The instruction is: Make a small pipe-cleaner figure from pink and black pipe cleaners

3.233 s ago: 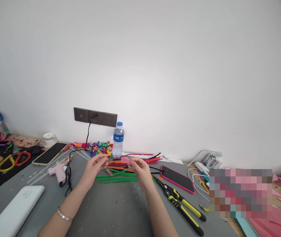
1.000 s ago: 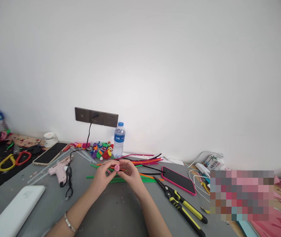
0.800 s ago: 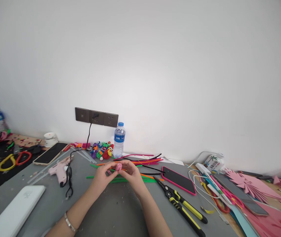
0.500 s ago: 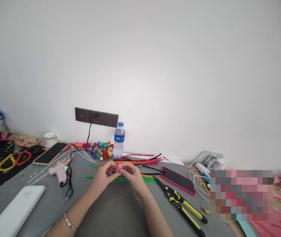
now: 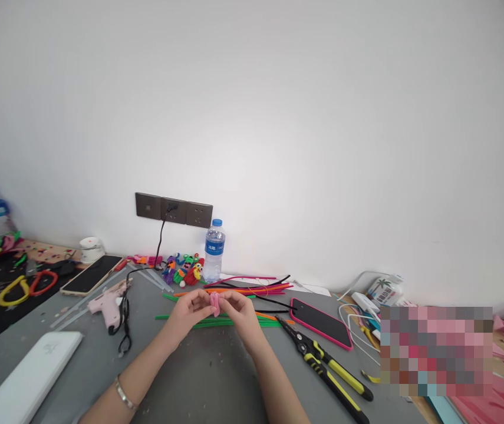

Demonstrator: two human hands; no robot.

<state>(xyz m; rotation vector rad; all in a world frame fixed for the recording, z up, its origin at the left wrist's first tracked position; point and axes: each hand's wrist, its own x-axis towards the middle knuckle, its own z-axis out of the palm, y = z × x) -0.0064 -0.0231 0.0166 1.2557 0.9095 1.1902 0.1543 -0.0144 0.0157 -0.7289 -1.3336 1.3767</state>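
My left hand (image 5: 188, 315) and my right hand (image 5: 240, 315) meet over the grey table (image 5: 198, 383). Together they pinch a small coiled pink pipe cleaner piece (image 5: 215, 302) between the fingertips. Just behind the hands lies a spread of green, orange, pink and black pipe cleaners (image 5: 238, 292). A silver bracelet sits on my left wrist.
Yellow-handled pliers (image 5: 326, 368) and a pink-cased phone (image 5: 320, 321) lie to the right. A pink glue gun (image 5: 108, 305), a phone (image 5: 90, 274) and a white box (image 5: 22, 377) are to the left. A water bottle (image 5: 214, 250) and small colourful figures (image 5: 183, 268) stand by the wall. Another person's hand shows at the far left edge.
My hands came down from a raised, apart hold and closed together low over the table. The pink piece has been turned between the fingertips.
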